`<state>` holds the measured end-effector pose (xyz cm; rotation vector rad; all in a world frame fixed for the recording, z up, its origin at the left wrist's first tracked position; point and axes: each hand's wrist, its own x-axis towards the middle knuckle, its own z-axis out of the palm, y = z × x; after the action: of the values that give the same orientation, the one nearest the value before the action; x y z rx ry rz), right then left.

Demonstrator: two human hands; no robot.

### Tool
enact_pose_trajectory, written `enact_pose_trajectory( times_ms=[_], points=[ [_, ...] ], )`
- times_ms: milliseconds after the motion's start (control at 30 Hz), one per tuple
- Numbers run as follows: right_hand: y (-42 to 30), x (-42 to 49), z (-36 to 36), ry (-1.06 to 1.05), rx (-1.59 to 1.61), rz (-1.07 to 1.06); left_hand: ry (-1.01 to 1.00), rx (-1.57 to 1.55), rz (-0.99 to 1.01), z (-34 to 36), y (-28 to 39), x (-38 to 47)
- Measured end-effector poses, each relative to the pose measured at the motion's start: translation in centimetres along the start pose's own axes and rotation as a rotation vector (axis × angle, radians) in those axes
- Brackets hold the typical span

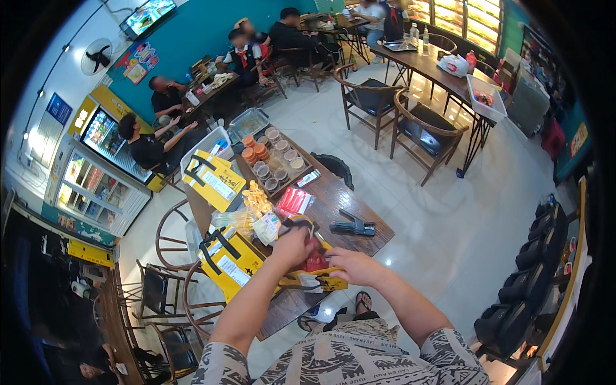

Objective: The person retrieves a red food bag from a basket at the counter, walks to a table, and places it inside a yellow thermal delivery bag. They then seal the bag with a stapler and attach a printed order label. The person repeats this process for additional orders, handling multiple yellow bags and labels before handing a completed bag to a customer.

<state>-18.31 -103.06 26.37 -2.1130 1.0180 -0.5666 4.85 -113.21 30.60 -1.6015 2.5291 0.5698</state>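
An open yellow carrier bag (pixel 332 282) lies at the near end of the wooden table (pixel 373 239). My left hand (pixel 292 246) reaches into its mouth, its fingertips partly hidden beside a red item (pixel 315 260) inside. On the right side, my right hand (pixel 355 266) grips the bag's rim between thumb and fingers. Left of it stands another yellow bag (pixel 231 264) with black handles and a printed slip. Just beyond my left hand is a white labelled packet (pixel 266 228). A black stapler (pixel 352 225) rests to the right, near red packets (pixel 294 200).
Farther along the table are a third yellow bag (pixel 214 182), orange-yellow wrapped packets (pixel 257 197), a tray of lidded cups (pixel 290 155) and a phone (pixel 308 178). Wooden chairs (pixel 166 236) stand along the left. Several people sit at tables behind. Black containers (pixel 519 288) line the right.
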Motion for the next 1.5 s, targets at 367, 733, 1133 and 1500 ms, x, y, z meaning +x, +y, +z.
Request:
enact_pose_trajectory(
  times_ms=[367, 733, 1133, 1500],
  points=[
    [2.4, 3.4, 3.4, 0.328, 0.132, -0.145, -0.109, 0.026, 0.206, -1.5, 5.7, -4.1],
    [-0.6, 1.0, 8.0, 0.685, 0.552, 0.022, -0.053, 0.031, 0.561, -1.1, -1.2, -1.6],
    [1.6, 4.8, 9.9, 1.026, 0.403, -0.067, -0.199, -0.644, 0.285, 3.8, -5.9, -0.1],
    [0.1, 5.9, 9.3, 0.988, 0.325, 0.086, 0.005, -1.003, 0.076, 7.5, -4.3, -1.8]
  ],
)
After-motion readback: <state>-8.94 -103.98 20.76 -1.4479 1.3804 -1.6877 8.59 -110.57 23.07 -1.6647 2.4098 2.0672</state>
